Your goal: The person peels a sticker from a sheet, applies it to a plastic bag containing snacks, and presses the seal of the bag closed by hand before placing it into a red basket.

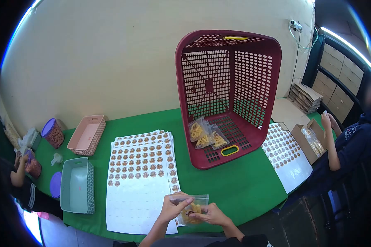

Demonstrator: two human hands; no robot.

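Near the front edge of the table, my left hand (172, 208) grips the left side of a clear zip bag (200, 200) with yellow stick-shaped pieces inside. My right hand (214, 215) is closed on the bag's right side, its thumb against a dark round sticker (189, 213) on the front. Just left of the bag lie overlapping sheets of round stickers (140, 158), their lower rows peeled away. Beyond my hands a maroon basket (202, 161) rests on its side, opening towards me, with several filled bags (203, 133) inside.
A pink basket (76, 150), a teal basket (77, 208) and a purple-lidded jar (54, 136) stand at left. One person (20, 177) works there. At right another person (350, 144) is beside an open cardboard box (303, 142) and more stickers (282, 150).
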